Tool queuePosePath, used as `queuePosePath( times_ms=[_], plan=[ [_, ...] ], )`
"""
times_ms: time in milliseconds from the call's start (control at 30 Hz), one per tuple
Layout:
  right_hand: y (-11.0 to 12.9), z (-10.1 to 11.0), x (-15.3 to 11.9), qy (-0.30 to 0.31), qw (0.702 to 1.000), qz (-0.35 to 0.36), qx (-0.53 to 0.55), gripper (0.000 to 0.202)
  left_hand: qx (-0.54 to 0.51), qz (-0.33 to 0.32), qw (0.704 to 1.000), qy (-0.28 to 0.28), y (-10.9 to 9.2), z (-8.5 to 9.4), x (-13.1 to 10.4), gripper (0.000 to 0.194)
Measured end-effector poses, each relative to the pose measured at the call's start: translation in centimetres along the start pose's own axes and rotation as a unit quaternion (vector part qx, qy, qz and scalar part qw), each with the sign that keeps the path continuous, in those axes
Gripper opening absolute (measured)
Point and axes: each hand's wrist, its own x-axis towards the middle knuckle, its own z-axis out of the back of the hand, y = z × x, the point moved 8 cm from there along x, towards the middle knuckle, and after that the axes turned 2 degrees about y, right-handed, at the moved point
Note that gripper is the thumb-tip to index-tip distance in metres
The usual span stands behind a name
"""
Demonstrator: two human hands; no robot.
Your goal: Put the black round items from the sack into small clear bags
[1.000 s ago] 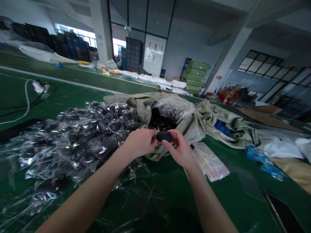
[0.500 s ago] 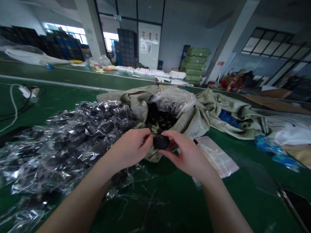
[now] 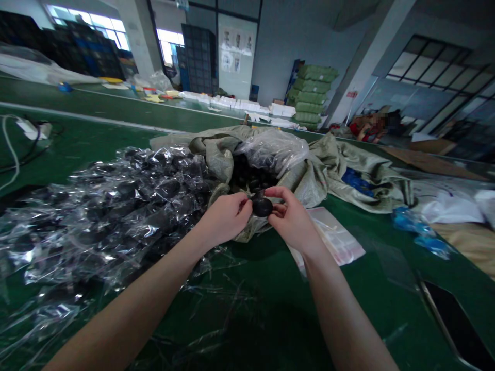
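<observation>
Between my two hands is a round, smooth black piece (image 3: 262, 207), its exact kind unclear. My left hand (image 3: 231, 215) is closed in a pinch at the piece's left edge. My right hand (image 3: 291, 219) has thumb and fingers around its right side. Just beyond them lies an olive woven sack (image 3: 307, 180), its mouth open on several similar black pieces (image 3: 247, 172). Clear plastic film (image 3: 279, 149) covers part of that mouth. To the left spreads a heap of black pieces in clear plastic bags (image 3: 143, 206). Flat clear bags (image 3: 334, 234) lie beside my right wrist.
On the green table (image 3: 247, 319), a phone (image 3: 456, 319) lies at the lower right. Blue plastic scraps (image 3: 421, 232) and a white bag (image 3: 448, 203) are on the right. A power strip with cables (image 3: 33, 128) is at far left. Another person (image 3: 369, 129) is in the right background.
The black piece has turned and moved slightly up and right in view, both hands with it. My right fingers have shifted around it. The camera view has tilted a little.
</observation>
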Motion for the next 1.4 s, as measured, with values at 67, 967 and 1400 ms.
queuePosePath(
  times_ms=[67,967,1400],
  plan=[
    [-0.9,0.4,0.3,-0.035,0.999,-0.02,0.014,0.041,-0.002,0.003,1.0,0.0,0.2,-0.2,0.1,0.03],
    [-0.4,2.3,0.4,-0.142,0.971,0.03,-0.191,0.018,0.035,0.041,0.996,-0.069,1.1,-0.4,0.1,0.031],
    [0.9,2.0,0.5,-0.123,0.955,0.094,-0.252,0.017,0.08,0.01,0.997,-0.009,0.6,-1.8,0.1,0.032]
  ],
)
